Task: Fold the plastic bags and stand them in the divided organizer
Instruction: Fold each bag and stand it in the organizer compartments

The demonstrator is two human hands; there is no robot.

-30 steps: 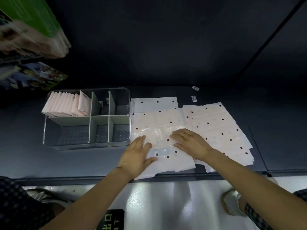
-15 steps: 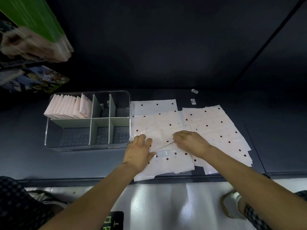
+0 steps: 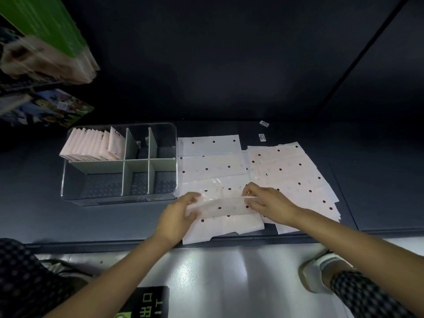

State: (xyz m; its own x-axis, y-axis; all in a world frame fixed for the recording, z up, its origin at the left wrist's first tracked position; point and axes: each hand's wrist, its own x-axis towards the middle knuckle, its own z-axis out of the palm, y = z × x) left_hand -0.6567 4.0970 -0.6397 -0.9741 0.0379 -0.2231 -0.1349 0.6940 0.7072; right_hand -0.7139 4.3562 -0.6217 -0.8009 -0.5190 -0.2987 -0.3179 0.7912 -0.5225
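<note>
I have the near edge of a dotted bag (image 3: 226, 206) lifted and turned over toward the far side, one end in each hand. My left hand (image 3: 176, 216) is curled round the left end, thumb on top and fingers underneath, and my right hand (image 3: 269, 204) pinches the right end between thumb and fingertips. The strip I'm holding hangs just above the rest of the same bag, which lies flat on the dark table (image 3: 34, 203) right in front of me.

The clear organizer (image 3: 119, 198) sits just left of the bag, close to my left hand. Its far-left compartment already has a row of folded bags (image 3: 91, 146) standing on edge, nearly full. The other compartments look empty, though the two far ones on the right are dim and something small may be in there — I can't tell.

So a good batch is done, but plenty is left: this bag is only on an early fold, more flat sheets lie beyond it, and a loose pile of bags (image 3: 296, 175) waits by my right hand — all unfolded.
</note>
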